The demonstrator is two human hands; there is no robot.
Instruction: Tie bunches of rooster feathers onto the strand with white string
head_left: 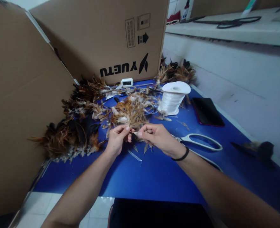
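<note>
My left hand (119, 136) and my right hand (157, 136) meet over the middle of the blue table, both closed in a pinch. Between their fingertips is a small pale-brown feather (135, 134), its far end dark and pointing down. Just beyond the hands lies a loose heap of brown and cream feathers (127, 112). A pair of scissors (200, 141) with white handles rests beside my right wrist, partly hidden by it. On the table below my fingers lies a short clear strip (134, 155).
A white spool (173, 99) stands behind my right hand, with a dark phone (208, 111) to its right. Bunches of dark feathers (70, 137) line the left side. A small digital display (126, 82) sits before a large cardboard box (101, 38). Black scissors (238, 22) lie on the shelf.
</note>
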